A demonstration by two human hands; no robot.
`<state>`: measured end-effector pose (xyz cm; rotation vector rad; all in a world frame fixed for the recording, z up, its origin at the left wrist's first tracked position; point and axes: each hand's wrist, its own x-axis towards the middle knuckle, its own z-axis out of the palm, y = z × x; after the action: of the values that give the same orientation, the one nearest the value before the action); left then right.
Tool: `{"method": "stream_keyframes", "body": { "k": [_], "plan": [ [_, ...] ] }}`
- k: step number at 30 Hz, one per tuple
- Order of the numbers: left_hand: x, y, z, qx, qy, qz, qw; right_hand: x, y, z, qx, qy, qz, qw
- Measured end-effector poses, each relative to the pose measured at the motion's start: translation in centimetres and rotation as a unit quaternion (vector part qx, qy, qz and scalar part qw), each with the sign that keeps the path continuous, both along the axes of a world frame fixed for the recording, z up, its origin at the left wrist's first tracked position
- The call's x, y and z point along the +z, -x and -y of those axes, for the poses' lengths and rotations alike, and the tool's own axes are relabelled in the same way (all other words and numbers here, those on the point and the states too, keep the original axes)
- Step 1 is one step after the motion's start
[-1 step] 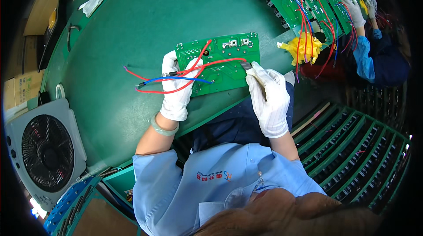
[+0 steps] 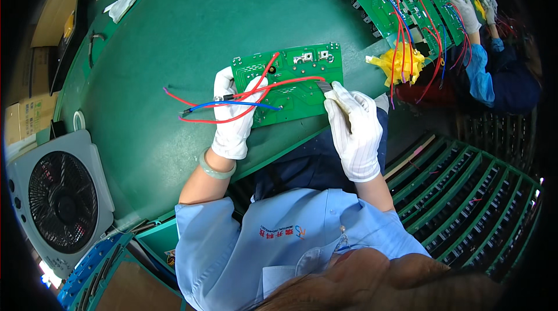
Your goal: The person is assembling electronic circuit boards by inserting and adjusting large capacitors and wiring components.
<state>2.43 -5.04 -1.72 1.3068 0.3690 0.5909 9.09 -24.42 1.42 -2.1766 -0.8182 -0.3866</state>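
Observation:
My left hand (image 2: 235, 119), in a white glove, grips the left side of a green circuit board (image 2: 302, 93) held above the table. Red wires (image 2: 290, 82) and a blue wire (image 2: 232, 103) come off the board, and their loose ends stretch left across my left glove. At the board's right edge, my gloved right hand (image 2: 356, 128) pinches a small flat grey tool (image 2: 325, 86). The tool's tip lies against the board, beside the end of a red wire. Most of the tool is hidden by my fingers.
A green table (image 2: 174, 38) lies under my hands. Wired boards (image 2: 401, 11) and a crumpled yellow bundle (image 2: 390, 62) are at the far right, near a co-worker's gloved hand (image 2: 463, 10). A box fan (image 2: 63, 202) stands at left, a slotted green rack (image 2: 471, 200) at lower right.
The co-worker's gloved hand has shifted slightly up and left. My hands, the circuit board and the grey tool show no visible movement.

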Motion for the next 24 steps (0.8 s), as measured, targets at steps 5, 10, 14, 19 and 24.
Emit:
{"method": "stream_keyframes", "body": {
  "k": [5, 10, 14, 19, 24],
  "plan": [
    [0.0, -0.1, 0.1, 0.001, 0.007, 0.006, 1.000, 0.2, 0.1, 0.1, -0.003, 0.016, -0.005, 1.000],
    [-0.2, -0.1, 0.1, -0.001, -0.003, 0.008, 1.000, -0.1, 0.3, 0.1, -0.008, 0.013, -0.013, 1.000],
    [-0.1, -0.1, 0.1, -0.004, -0.008, 0.008, 1.000, 0.1, 0.4, 0.2, 0.035, -0.026, -0.048, 0.998],
    [-0.2, -0.1, 0.0, -0.010, -0.011, 0.003, 1.000, 0.0, 0.6, 0.5, 0.020, -0.076, -0.097, 0.992],
    [0.0, 0.2, -0.2, -0.002, 0.008, -0.006, 1.000, 0.4, 0.6, 1.2, 0.015, -0.056, -0.084, 0.995]
  ]
}}
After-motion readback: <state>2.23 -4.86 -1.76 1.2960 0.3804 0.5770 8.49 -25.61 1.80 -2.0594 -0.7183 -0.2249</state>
